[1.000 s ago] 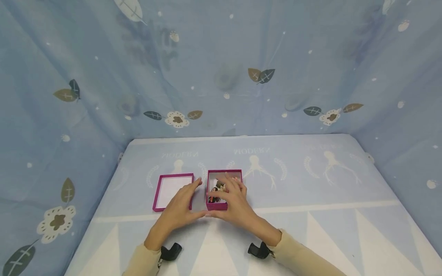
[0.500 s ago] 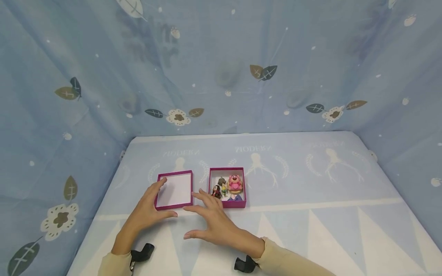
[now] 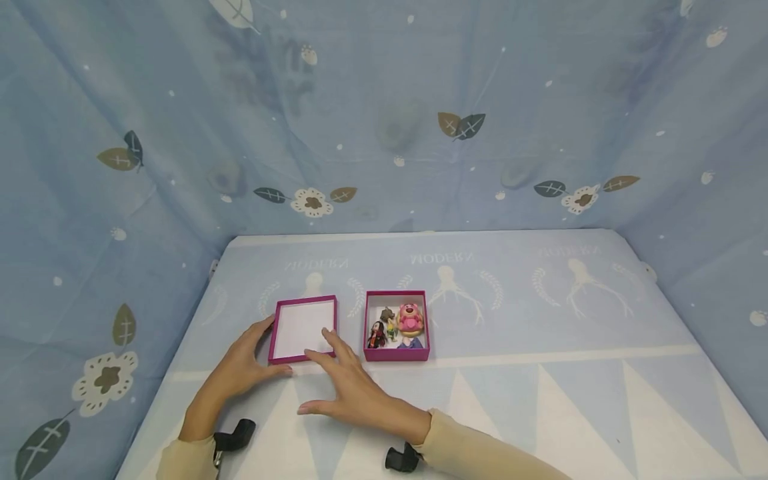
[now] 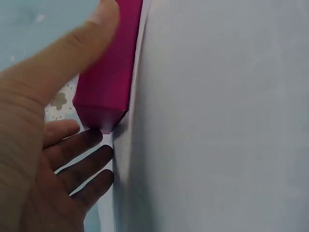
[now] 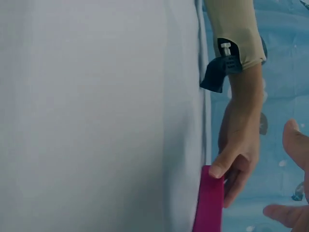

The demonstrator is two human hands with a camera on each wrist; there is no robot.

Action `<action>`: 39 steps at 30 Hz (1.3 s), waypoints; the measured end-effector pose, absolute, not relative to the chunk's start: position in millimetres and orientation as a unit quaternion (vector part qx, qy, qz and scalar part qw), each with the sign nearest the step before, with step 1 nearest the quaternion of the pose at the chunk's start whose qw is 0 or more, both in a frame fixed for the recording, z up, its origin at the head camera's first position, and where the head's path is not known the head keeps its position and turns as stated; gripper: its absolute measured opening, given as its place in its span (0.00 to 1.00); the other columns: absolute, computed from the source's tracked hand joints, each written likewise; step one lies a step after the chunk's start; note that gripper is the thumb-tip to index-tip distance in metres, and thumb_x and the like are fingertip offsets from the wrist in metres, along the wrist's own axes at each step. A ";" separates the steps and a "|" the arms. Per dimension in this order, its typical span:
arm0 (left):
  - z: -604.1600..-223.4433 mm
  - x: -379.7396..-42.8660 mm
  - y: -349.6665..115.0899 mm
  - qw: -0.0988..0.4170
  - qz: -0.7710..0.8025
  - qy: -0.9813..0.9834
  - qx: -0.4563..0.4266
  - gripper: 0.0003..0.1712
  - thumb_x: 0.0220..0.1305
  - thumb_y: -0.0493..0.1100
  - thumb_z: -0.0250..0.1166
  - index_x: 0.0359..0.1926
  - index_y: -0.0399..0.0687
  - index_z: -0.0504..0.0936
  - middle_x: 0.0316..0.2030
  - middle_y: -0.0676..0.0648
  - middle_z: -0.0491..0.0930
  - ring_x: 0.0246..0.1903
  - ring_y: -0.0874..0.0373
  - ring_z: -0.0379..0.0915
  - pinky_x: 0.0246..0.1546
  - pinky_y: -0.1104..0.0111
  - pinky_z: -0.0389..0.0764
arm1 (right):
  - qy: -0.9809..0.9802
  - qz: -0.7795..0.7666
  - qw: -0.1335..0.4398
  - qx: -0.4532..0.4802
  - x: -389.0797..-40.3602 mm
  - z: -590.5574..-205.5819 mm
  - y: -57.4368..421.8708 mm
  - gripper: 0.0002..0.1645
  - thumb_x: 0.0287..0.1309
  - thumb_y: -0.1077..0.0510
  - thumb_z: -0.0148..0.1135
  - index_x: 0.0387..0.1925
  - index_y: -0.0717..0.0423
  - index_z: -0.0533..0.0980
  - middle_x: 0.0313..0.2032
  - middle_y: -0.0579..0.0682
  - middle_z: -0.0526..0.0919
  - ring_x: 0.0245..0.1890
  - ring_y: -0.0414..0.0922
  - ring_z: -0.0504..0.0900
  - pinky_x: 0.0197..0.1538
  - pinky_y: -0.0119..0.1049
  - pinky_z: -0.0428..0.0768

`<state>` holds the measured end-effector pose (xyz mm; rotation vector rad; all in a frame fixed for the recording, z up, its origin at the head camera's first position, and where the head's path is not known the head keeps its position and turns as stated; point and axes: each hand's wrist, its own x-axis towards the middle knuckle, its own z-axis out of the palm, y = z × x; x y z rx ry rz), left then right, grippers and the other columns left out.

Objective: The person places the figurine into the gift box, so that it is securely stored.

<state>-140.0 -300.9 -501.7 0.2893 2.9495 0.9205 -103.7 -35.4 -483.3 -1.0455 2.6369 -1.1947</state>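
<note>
A shallow white-lined box lid [image 3: 303, 327] with a magenta rim lies on the table, open side up. My left hand [image 3: 240, 363] is at its left side, fingers by the left edge and thumb by the near edge; the right wrist view shows that thumb at the lid's corner. My right hand [image 3: 354, 393] hovers near the lid's near right corner, fingers spread and holding nothing. To the right stands the matching magenta box [image 3: 396, 355]. Inside are a pink bear figure [image 3: 411, 319], a dark-haired figurine [image 3: 377, 335] and other small figures.
The table [image 3: 540, 313] has a pale blue and white patterned cover. Blue floral cloth [image 3: 384, 120] hangs behind it and at both sides. A black wrist mount [image 3: 235, 437] sits on the left wrist, another black mount [image 3: 402, 459] on the right.
Both hands have moved left from the box to the lid, uncovering the figures in the box. The left hand has come up against the lid's left side.
</note>
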 end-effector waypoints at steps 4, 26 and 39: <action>-504.6 -141.9 -304.6 0.008 0.296 0.950 0.105 0.61 0.42 0.58 0.80 0.72 0.40 0.60 0.67 0.31 0.65 0.66 0.31 0.60 0.60 0.35 0.65 | 0.863 -0.396 0.062 -0.307 -104.5 -490.6 -42.0 0.55 0.52 0.35 0.69 0.74 0.52 0.56 0.77 0.60 0.40 0.77 0.58 0.44 0.68 0.63 0.64; -508.3 -149.3 -310.4 0.003 0.334 0.934 0.122 0.51 0.45 0.52 0.80 0.66 0.32 0.69 0.38 0.48 0.73 0.38 0.58 0.68 0.42 0.70 0.79 | 0.850 -0.486 0.098 -0.179 -126.2 -512.3 -55.2 0.52 0.63 0.57 0.63 0.75 0.69 0.42 0.76 0.64 0.41 0.76 0.61 0.46 0.75 0.57 0.52; -506.7 -144.2 -310.9 -0.002 0.383 0.917 0.113 0.48 0.45 0.47 0.80 0.66 0.36 0.70 0.46 0.45 0.76 0.38 0.58 0.72 0.42 0.74 0.78 | 0.839 -0.500 0.081 -0.198 -132.3 -512.3 -51.2 0.44 0.65 0.61 0.58 0.74 0.69 0.48 0.75 0.62 0.50 0.75 0.54 0.53 0.74 0.48 0.58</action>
